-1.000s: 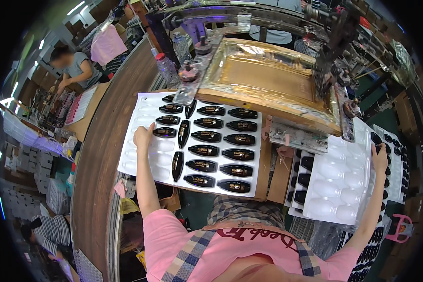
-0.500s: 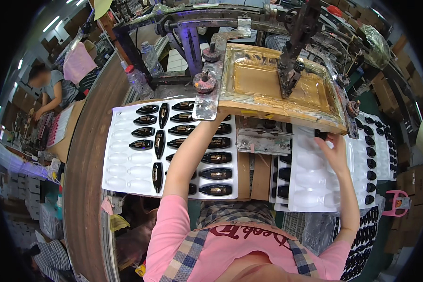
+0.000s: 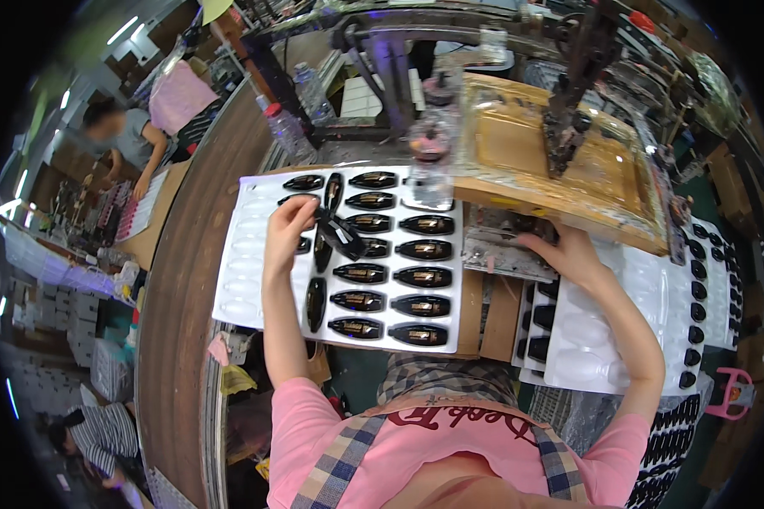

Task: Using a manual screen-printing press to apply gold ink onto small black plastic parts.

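Note:
My left hand [image 3: 289, 233] is over the left white moulded tray [image 3: 250, 293], fingers pinched on one end of a glossy black tapered piece [image 3: 341, 236]. That piece is tilted and slightly blurred above others of its kind, which bear gold print. My right hand [image 3: 575, 256] reaches under the front edge of a wooden screen frame [image 3: 560, 212], at the metal fixture [image 3: 505, 246]. Its thumb shows beside the fixture, apart from the palm; the other fingers are mostly hidden, so what they hold cannot be seen.
The screen frame is clamped in a stained press, its dark arm [image 3: 569, 119] rising above. At right lies a second white tray [image 3: 581, 327], with black pieces around it. A red-capped bottle [image 3: 287, 131] stands behind the left tray. A co-worker [image 3: 136, 140] sits far left.
My left hand has come out from behind the screen frame to the left tray, carrying a black piece. My right hand has moved left from the right tray to the fixture. The view has shifted.

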